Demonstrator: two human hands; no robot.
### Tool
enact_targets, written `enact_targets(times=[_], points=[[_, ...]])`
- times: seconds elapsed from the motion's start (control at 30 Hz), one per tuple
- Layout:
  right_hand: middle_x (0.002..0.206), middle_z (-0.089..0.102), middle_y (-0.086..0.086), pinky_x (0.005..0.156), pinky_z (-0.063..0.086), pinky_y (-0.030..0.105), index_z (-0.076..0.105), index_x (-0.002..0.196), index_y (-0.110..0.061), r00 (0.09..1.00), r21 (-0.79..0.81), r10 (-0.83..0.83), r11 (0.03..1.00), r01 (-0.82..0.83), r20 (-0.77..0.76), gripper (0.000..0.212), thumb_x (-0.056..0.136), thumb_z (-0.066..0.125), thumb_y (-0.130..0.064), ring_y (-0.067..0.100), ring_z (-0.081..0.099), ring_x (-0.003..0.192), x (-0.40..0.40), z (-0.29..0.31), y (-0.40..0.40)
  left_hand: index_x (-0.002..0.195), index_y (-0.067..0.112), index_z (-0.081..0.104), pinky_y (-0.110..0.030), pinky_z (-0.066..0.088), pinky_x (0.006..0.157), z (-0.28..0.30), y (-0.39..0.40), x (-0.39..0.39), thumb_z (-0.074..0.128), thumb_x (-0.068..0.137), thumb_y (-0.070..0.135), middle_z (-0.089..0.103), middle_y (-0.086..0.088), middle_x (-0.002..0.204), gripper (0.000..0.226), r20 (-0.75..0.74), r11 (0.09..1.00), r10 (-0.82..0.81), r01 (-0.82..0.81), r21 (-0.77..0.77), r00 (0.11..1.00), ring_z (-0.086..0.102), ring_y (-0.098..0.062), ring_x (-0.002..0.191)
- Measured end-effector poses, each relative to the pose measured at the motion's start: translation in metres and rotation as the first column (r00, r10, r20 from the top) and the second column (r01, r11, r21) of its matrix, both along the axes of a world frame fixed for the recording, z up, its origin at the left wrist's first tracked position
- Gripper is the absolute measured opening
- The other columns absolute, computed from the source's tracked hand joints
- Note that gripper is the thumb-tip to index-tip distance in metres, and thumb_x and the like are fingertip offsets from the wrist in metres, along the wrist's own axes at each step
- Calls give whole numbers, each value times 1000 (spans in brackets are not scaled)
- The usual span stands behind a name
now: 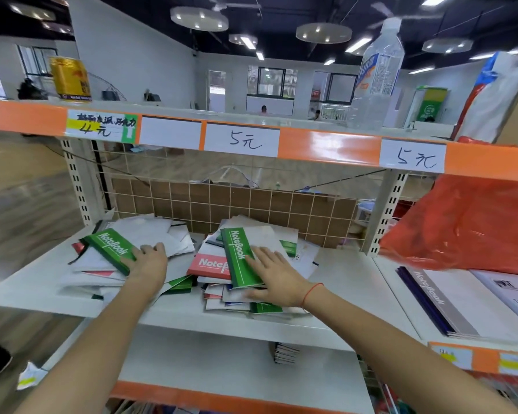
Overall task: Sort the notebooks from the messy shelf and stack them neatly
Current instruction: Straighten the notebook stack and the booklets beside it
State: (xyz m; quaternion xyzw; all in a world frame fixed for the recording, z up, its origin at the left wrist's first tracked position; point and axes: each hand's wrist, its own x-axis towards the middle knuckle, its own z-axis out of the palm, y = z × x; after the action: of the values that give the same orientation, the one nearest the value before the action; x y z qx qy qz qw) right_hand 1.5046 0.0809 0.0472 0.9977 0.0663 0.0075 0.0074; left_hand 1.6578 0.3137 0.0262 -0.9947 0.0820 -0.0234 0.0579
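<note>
**Sorting barely begun: both piles still loose**

Your shelf [326,270] holds two untidy heaps of notebooks, and no neat stack shows on it yet, so nearly all the work looks to be ahead of you. The left heap [126,258] sits at about 10 o'clock from your hands; the right heap [245,264] sits at about 12 o'clock, with covers lying at all angles in both.

Your left hand [150,262] lies on a green notebook [109,249] atop the left heap, fingers [154,248] bent over the papers beyond it; whether you grip it I cannot tell. Your right hand [277,277] rests flat on another green notebook [241,256] topping the right heap, fingers straight and spread, holding nothing.

At 3 o'clock, on the neighbouring shelf, larger notebooks [449,300] lie flat under a red bag [467,222].
</note>
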Motion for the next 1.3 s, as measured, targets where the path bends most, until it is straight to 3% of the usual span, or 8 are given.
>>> enact_targets(times=[0.13, 0.3, 0.4, 0.67, 0.83, 1.07, 1.17, 1.3], points=[[158, -3, 11, 117, 2, 45, -3, 151, -14, 999, -96, -28, 995, 23, -44, 91, 89, 46, -59, 29, -1, 145, 1, -21, 5, 134, 6, 30, -61, 27, 104, 1, 3, -3, 46, 87, 2, 34, -16, 133, 50, -12, 999, -14, 13, -34, 1000, 33, -38, 128], [154, 20, 15, 113, 19, 45, 16, 149, -9, 992, -146, 68, 988, -52, 105, 61, 98, 45, -25, 33, 21, 139, -11, -19, 1, 138, 3, 30, -65, 24, 105, 4, 1, -7, 45, 90, 0, 25, -16, 133, 51, -26, 999, -11, 10, -31, 1000, 30, -42, 129], [152, 24, 16, 111, 23, 48, 17, 149, -7, 990, -160, 91, 984, -73, 107, 62, 94, 45, -7, 34, 23, 138, -16, -18, -2, 140, 3, 25, -64, 25, 105, 7, -2, -16, 45, 86, -6, 29, -17, 133, 59, 29, 999, -35, 36, -23, 999, 34, -41, 127], [135, 48, 26, 98, 44, 50, 43, 134, 6, 916, 52, 41, 996, -67, 400, 59, 77, 51, 16, 41, 49, 121, -42, -16, -11, 142, 8, 24, -48, 39, 101, 32, -10, -30, 50, 86, -6, 38, -16, 139, 63, 241, 962, -190, 230, -150, 952, 40, -34, 125], [116, 62, 23, 68, 56, 35, 55, 122, 5, 811, 112, -115, 992, 62, 574, 71, 54, 67, 20, 35, 66, 91, -75, 7, -42, 145, 4, 24, -45, 37, 103, 51, -50, -55, 51, 85, -5, 34, -20, 145, 66, 331, 880, -339, 421, -221, 881, 38, -35, 128], [130, 53, 24, 84, 52, 44, 47, 131, 4, 708, 242, -318, 947, 210, 631, 69, 65, 52, 24, 38, 58, 109, -168, 22, -143, 147, 4, 18, -40, 32, 108, 65, -173, -135, 47, 78, -16, 25, -20, 150, 78, 339, 755, -544, 624, -200, 767, 33, -35, 134], [129, 55, 20, 72, 57, 41, 49, 130, 1, 708, 172, -347, 935, 309, 615, 63, 69, 54, 14, 34, 60, 109, -214, 25, -198, 148, 5, 17, -39, 31, 106, 59, -233, -175, 51, 79, -12, 24, -19, 151, 78, 341, 689, -626, 702, -182, 702, 29, -35, 136], [121, 61, 20, 70, 56, 42, 56, 122, 4, 701, 102, -351, 923, 371, 621, 61, 70, 24, -5, 34, 65, 99, -271, 31, -260, 148, 5, 17, -40, 28, 107, 49, -310, -230, 42, 82, -11, 23, -19, 150, 71, 330, 625, -702, 768, -140, 631, 29, -35, 136]])
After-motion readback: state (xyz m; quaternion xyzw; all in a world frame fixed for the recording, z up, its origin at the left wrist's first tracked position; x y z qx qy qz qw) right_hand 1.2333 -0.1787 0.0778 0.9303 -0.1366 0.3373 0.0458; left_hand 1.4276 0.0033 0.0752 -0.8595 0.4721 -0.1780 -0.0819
